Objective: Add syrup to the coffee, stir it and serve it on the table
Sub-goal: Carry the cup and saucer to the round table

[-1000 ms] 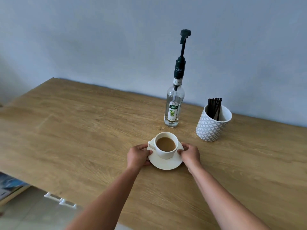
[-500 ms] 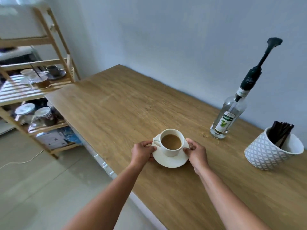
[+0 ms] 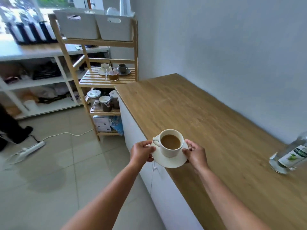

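A white cup (image 3: 171,150) of light brown coffee stands on a white saucer (image 3: 172,161). Both are lifted off the wooden counter (image 3: 207,123) and hang over its front edge. My left hand (image 3: 141,151) grips the saucer's left rim, near the cup's handle. My right hand (image 3: 196,154) grips the right rim. The clear syrup bottle (image 3: 292,156) with a green label stands at the far right, its top cut off by the frame.
A wooden shelf rack (image 3: 106,80) left of the counter holds cups, a glass of dark drink and jars. White bins sit on top. A power strip (image 3: 33,146) and cable lie on the tiled floor. A white shelving unit stands further left.
The view has swung left, away from the counter towards the room. The cup and saucer, held in both hands, moved from the counter to over its front edge. The stick holder left the frame.
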Action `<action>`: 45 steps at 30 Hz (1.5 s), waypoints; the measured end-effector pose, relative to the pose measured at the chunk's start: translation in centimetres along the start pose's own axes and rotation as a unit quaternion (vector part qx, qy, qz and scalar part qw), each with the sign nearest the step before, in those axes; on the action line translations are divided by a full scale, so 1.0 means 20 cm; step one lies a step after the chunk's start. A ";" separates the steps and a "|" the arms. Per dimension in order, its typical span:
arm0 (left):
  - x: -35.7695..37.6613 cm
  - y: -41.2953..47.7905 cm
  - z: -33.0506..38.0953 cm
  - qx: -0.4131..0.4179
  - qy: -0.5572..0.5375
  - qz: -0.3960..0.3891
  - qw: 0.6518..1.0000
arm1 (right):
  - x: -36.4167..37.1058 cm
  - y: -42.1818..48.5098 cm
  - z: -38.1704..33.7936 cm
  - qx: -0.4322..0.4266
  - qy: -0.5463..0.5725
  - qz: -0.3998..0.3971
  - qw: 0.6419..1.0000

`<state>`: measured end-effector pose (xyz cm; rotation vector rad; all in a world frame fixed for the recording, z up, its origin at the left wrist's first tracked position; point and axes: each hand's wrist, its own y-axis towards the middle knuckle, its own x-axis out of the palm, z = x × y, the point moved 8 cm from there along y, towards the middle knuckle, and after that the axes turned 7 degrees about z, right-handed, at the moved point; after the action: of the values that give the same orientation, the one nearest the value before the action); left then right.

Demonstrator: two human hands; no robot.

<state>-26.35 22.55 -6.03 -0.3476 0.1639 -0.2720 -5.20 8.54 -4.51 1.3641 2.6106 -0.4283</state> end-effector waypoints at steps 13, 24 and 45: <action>-1.30 0.05 -0.13 -0.005 -0.051 0.110 0.993 | 1.17 -0.56 -0.24 -0.048 -0.028 -0.131 0.990; -2.40 -0.08 -0.39 -0.027 -0.102 0.255 0.961 | 2.16 -1.17 -0.36 -0.059 -0.039 -0.298 0.952; -3.86 -0.36 -0.71 -0.069 -0.169 0.551 0.814 | 3.86 -2.13 -0.60 -0.088 -0.091 -0.585 0.801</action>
<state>-104.24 34.04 -8.06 -0.3870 0.0120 0.9650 -84.28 49.10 -6.91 -0.4877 2.8719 -0.3767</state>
